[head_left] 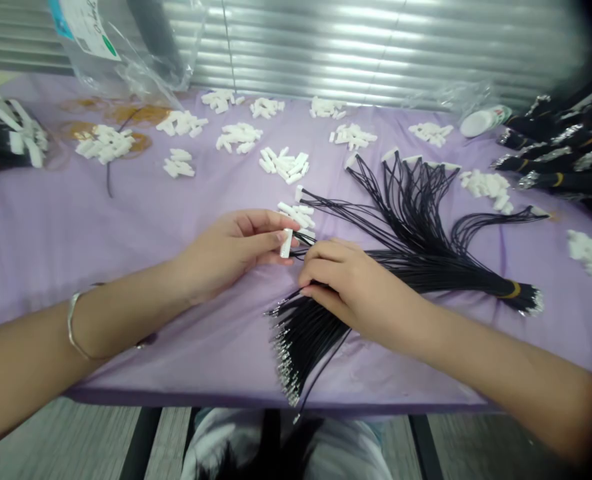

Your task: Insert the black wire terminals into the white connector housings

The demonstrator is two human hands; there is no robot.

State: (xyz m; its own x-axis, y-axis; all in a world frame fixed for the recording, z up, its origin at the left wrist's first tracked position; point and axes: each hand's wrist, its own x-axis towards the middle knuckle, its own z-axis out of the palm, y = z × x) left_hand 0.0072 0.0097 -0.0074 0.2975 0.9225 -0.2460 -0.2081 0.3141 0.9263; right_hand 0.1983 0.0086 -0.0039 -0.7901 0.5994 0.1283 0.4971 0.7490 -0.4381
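Between the thumb and fingers of my left hand is a small white connector housing, with a few black wires running from its right side. My right hand is closed just right of it, its fingertips pinched at the black wires. Under that hand fans a bundle of black wires with bare metal terminals at the near left end. The bundle's far right end is tied by a yellow band. Several wires at the back end in white housings. Which wire my right fingertips grip is partly hidden.
Small piles of white housings lie across the purple tablecloth. More black wire bundles are stacked at the right, near a white round container. A clear plastic bag stands at the back left before blinds.
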